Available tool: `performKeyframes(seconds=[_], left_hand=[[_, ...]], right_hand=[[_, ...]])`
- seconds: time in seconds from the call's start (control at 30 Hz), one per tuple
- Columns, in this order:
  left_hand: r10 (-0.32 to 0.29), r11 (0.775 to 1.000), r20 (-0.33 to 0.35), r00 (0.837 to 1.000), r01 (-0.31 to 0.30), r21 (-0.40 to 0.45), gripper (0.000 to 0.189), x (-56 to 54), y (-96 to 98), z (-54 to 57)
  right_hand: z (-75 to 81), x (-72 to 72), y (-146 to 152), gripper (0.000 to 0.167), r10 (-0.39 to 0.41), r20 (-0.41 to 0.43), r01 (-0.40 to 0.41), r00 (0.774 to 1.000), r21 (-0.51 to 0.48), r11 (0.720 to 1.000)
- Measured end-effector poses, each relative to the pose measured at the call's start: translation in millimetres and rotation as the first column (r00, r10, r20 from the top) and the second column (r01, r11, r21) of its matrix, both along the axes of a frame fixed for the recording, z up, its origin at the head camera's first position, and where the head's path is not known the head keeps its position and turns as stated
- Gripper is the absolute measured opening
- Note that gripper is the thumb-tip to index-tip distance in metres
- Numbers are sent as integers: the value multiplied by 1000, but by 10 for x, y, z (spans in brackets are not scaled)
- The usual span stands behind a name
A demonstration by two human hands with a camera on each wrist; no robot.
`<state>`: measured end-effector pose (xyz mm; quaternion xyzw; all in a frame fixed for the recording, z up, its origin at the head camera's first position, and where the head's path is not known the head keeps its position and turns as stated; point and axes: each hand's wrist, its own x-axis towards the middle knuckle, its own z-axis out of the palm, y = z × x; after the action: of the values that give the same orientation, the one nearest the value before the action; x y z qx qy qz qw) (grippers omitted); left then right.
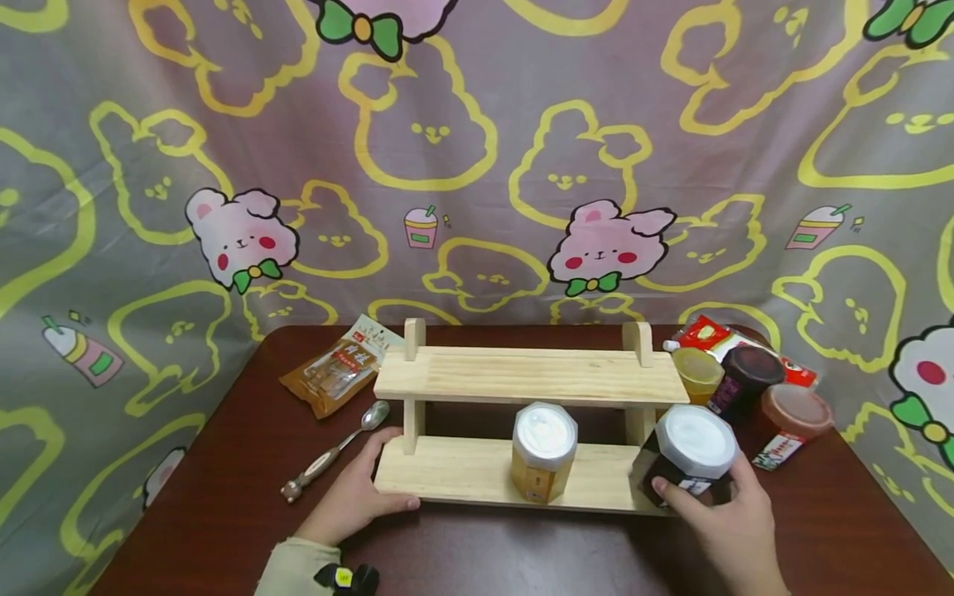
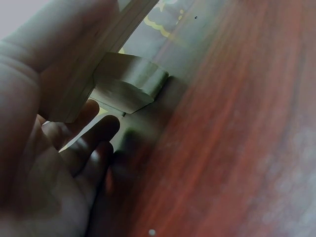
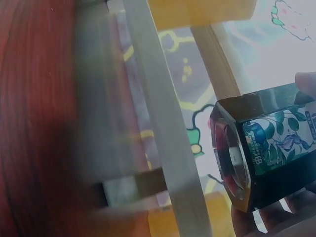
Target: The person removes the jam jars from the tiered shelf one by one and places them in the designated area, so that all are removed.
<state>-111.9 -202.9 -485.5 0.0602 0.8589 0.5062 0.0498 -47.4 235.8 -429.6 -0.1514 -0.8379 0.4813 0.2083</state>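
A two-tier wooden shelf (image 1: 462, 472) stands on the table. My left hand (image 1: 361, 497) holds the left end of its lower board, thumb along the front edge; in the left wrist view the fingers (image 2: 101, 131) curl by the board's end. My right hand (image 1: 734, 517) grips a dark jar (image 3: 276, 143) with a white lid and a leaf-patterned label, at the right end of the lower board. In the right wrist view the jar's base shows, tilted. An amber jar (image 1: 542, 463) with a white lid stands upright on the lower board, right of its middle.
Behind the shelf's right end are a yellow-lidded jar (image 1: 696, 372), a dark purple jar (image 1: 749, 377), a reddish jar (image 1: 797, 414) and a red packet (image 1: 704, 333). On the left lie a brown food packet (image 1: 335, 372) and a spoon (image 1: 335, 451). A patterned curtain (image 1: 462, 273) hangs behind.
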Motion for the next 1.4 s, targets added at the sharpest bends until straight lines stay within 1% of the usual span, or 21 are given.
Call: performKeyframes(seconds=[0.13, 0.27, 0.5, 0.8, 1.1, 1.27, 1.4], left_hand=[[3, 1000, 1, 1000, -3, 1, 103, -7, 3, -7], [1, 1000, 2, 1000, -1, 4, 103, -9, 5, -12], [-9, 1000, 4, 1000, 8, 7, 103, -8, 10, -18], [-5, 1000, -4, 1000, 5, 6, 103, -3, 18, -8], [-7, 1000, -7, 1000, 7, 2, 103, 7, 18, 2], [-5, 1000, -7, 1000, 5, -14, 104, 12, 14, 14], [0, 1000, -10, 1000, 0, -23, 104, 16, 8, 24]], right_hand=[[-3, 1, 69, 82, -36, 10, 36, 999, 7, 999], [-11, 5, 136, 82, -54, 9, 54, 999, -7, 999], [-28, 3, 252, 77, -105, -16, 105, 994, -14, 994], [-48, -7, 341, 69, -156, -60, 152, 986, -65, 986], [-95, -22, 408, 74, -219, 9, 219, 976, -57, 974], [-117, -33, 439, 77, -244, 33, 246, 969, -66, 967], [-155, -63, 457, 79, -254, 37, 256, 967, -76, 964]])
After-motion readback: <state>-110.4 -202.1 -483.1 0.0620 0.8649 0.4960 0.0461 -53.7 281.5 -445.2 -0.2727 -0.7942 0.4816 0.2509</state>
